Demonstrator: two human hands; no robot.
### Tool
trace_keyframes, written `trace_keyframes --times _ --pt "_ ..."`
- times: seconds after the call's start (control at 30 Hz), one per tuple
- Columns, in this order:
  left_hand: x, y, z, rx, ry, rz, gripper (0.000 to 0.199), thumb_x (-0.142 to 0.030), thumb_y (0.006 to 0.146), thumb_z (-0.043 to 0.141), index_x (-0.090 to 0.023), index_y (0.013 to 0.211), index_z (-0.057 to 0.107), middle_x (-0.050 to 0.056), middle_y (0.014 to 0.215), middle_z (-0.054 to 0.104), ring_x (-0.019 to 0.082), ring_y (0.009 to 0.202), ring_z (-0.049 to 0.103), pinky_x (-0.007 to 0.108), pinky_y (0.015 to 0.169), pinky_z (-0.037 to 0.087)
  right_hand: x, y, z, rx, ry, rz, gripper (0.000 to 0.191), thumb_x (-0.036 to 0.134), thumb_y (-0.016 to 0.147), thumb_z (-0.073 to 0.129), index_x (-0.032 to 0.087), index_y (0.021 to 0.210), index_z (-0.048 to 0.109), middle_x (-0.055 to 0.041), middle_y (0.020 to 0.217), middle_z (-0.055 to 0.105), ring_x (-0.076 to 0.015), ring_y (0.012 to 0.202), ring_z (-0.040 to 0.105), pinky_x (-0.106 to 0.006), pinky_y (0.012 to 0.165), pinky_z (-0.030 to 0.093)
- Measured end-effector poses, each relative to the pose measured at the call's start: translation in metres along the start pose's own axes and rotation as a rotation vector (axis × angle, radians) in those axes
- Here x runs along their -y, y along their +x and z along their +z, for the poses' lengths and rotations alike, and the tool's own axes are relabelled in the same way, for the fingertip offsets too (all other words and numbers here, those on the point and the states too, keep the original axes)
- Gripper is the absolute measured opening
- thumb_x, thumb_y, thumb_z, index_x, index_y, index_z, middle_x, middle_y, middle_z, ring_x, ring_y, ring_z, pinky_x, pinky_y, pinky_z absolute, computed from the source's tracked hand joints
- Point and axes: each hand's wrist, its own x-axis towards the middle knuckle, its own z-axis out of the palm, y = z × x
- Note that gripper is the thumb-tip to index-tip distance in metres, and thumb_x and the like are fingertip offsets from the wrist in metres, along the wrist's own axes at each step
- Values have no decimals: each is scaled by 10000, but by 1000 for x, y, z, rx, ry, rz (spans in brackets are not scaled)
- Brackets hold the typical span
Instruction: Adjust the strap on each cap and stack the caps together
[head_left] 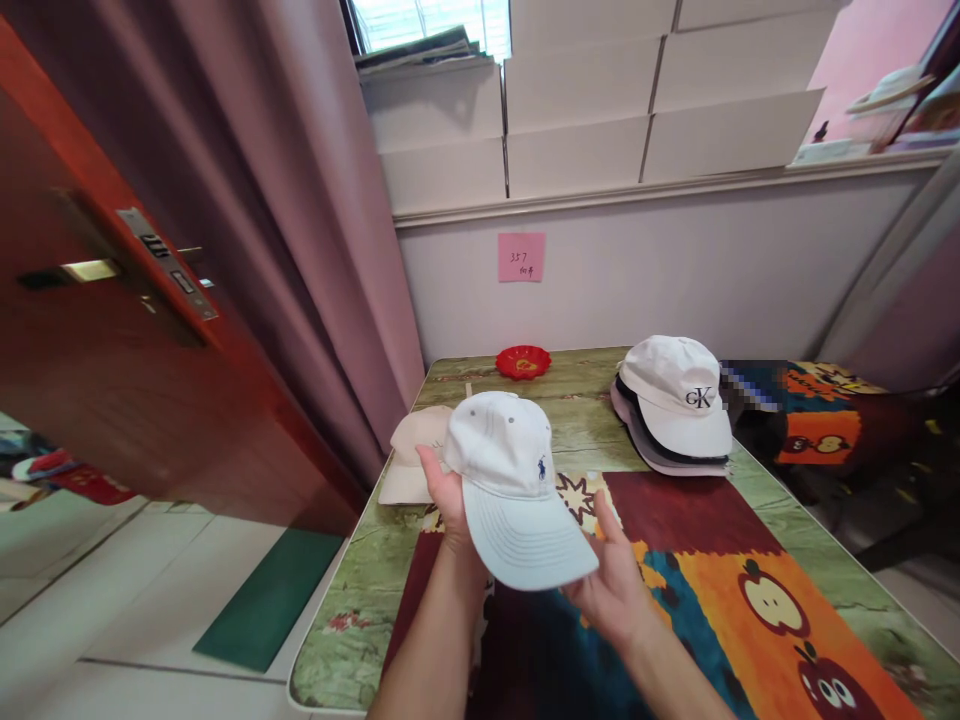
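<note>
A white baseball cap with a small blue emblem and a pale blue brim is held up above the table, brim tilted down to the right. My left hand grips the cap's left side, thumb outside and the other fingers hidden. My right hand supports the brim's right end from below; its thumb stands apart and its fingertips are hidden under the brim. Behind my left hand a beige cap lies on the table. A stack of caps stands at the right, topped by a white cap with dark letters.
The green wood-patterned table carries a colourful apple-print cloth. A red flower-shaped dish sits at the back. Beyond it is a wall with a pink note. A curtain and an open door stand left.
</note>
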Motion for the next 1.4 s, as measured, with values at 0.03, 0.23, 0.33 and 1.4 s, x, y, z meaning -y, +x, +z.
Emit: trace_keyframes --times 0.03,0.23,0.33,1.4 --pt "-1 2 3 -24 -40 46 1110 -978 744 224 -172 1427 564 158 1373 642 384 1347 525 483 1095 448 -6 -6 0 -45 63 -14 588 661 898 591 156 1178 699 -126 1182 764 -307 1210 672 -478 1008 558" --pt "22 9 16 -130 -179 82 830 -845 872 323 -240 1350 631 103 1358 667 340 1295 579 472 1069 473 6 -19 17 -357 197 -212 368 208 883 722 231 1248 679 -30 1202 769 -199 1124 723 -316 979 596" --pt "48 1 8 -104 -19 -112 809 -850 865 347 -215 1225 697 129 1233 722 325 1155 660 465 979 522 44 -17 23 -390 126 -316 449 157 861 724 205 1302 656 -57 1229 757 -234 1137 720 -353 981 607" --pt "115 -37 -33 -10 927 -103 273 -417 888 629 -175 968 727 66 891 739 205 843 679 294 781 520 218 37 -155 -1072 -72 -582 176 118 845 704 187 1003 668 -51 947 768 -190 806 749 -375 742 661"
